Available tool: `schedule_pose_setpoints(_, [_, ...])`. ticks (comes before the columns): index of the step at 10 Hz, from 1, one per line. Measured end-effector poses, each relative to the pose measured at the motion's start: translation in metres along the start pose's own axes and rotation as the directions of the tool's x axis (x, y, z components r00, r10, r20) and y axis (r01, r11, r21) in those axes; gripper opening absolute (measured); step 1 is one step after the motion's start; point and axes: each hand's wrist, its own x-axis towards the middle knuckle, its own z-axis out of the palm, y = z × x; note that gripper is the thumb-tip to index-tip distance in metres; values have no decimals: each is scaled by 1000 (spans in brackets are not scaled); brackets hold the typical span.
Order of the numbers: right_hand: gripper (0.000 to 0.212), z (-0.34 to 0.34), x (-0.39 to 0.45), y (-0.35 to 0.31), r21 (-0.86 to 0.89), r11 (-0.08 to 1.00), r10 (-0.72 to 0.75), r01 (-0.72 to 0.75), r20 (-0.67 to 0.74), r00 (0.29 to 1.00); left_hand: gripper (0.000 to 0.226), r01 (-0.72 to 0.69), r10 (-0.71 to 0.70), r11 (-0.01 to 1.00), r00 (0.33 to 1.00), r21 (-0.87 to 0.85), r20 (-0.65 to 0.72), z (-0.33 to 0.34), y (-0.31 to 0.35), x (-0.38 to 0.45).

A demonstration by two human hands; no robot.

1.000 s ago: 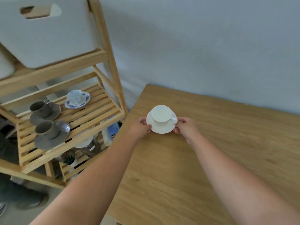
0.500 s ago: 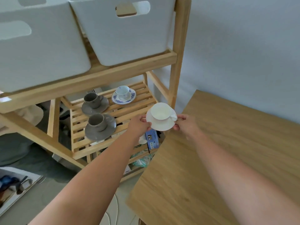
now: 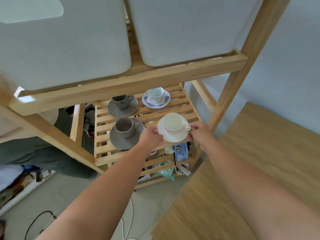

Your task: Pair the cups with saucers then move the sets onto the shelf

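Observation:
A white cup [image 3: 174,122] sits on a white saucer [image 3: 174,137], held over the front right of the slatted wooden shelf [image 3: 188,116]. My left hand [image 3: 150,136] grips the saucer's left rim and my right hand [image 3: 200,134] grips its right rim, beside the cup's handle. On the shelf stand two grey cup-and-saucer sets, one at the front left [image 3: 125,129] and one behind it [image 3: 122,104]. A blue-patterned cup and saucer [image 3: 156,98] sits at the back right.
Two white storage bins [image 3: 181,28] fill the upper shelf above. The shelf's right post [image 3: 230,87] stands close to my right hand. A wooden table [image 3: 259,153] lies to the right. Boxes and bags crowd the bottom shelf [image 3: 180,151]; cables lie on the floor.
Both hands have carried the white cup and saucer from over the table's edge leftward to above the shelf's front right. The view has swung left toward the shelf.

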Motion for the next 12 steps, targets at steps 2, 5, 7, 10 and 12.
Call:
schedule_pose_setpoints(2, [20,15,24,-2,6,999,41,-41,17,999,39,21,-20,1000,999,5,-44,-2,-6,14])
schedule_pose_setpoints(5, [20,26,52,-1,-24,999,47,-46,40,998,32,7,-2,999,989,32,-151,8,-10,24])
schedule_pose_setpoints(7, [20,34,60,-4,-20,998,59,-59,38,998,33,6,1,999,982,39,-189,8,-10,33])
schedule_pose_setpoints(10, [20,36,66,-7,-51,995,88,-87,30,996,30,-15,42,992,978,128,-204,7,-2,29])
schedule_pose_setpoints(12, [24,26,63,-4,-27,997,76,-74,94,993,24,-20,37,994,988,106,-153,8,-8,23])
